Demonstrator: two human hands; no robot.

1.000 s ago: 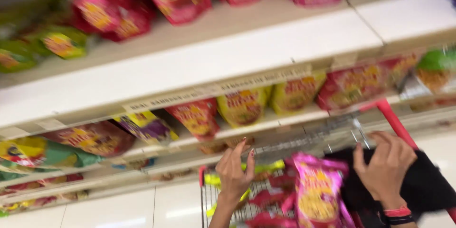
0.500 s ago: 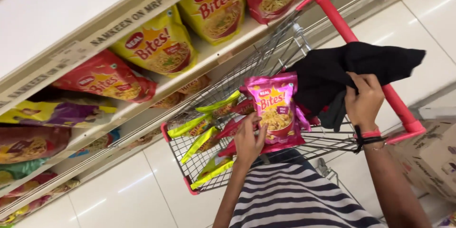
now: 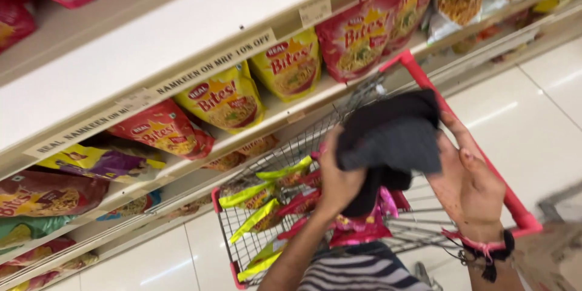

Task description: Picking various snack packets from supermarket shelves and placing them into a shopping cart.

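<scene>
**Dark cloth held over a loaded cart**

Shelves [image 3: 182, 42] from 9 to 1 o'clock, tilted by the head angle, white-fronted, stocked with snack bags: yellow bags [image 3: 227, 100] at 11, red bags [image 3: 361, 36] at 1, a purple bag [image 3: 100, 160] at 9, green ones at the far upper right. White floor tiles [image 3: 521, 115] at 3 and along the bottom left.

Wire cart [image 3: 254, 248] with red handle [image 3: 461, 139] at centre, running from 6 toward 1. Inside: long yellow-green packets [image 3: 257, 218] lying slantwise at 7, red packets between them, a pink bag [image 3: 361, 230] at 6, partly hidden under the cloth. Basket roughly half full, contents loose and overlapping.

Black cloth [image 3: 391, 136] at centre, bunched, hanging above the basket, a fold drooping toward the pink bag; touching it or just above, hard to say. Striped sleeve or shirt [image 3: 357, 270] at 6.

Right hand [image 3: 470, 185] at 4, palm against the cloth's right side, fingers spread wide along its edge, a pink-and-black band at the wrist. Left hand [image 3: 336, 182] at 6, fingers curled shut around the cloth's lower left fold.

Likely trouble: hanging fold snagging on the cart wire or the handle, given how near they sit; cloth slipping from the open right palm, held there by pressure alone; loose packets dragged or tipped if the fold catches under one. Blur in the view, so grip details uncertain.
</scene>
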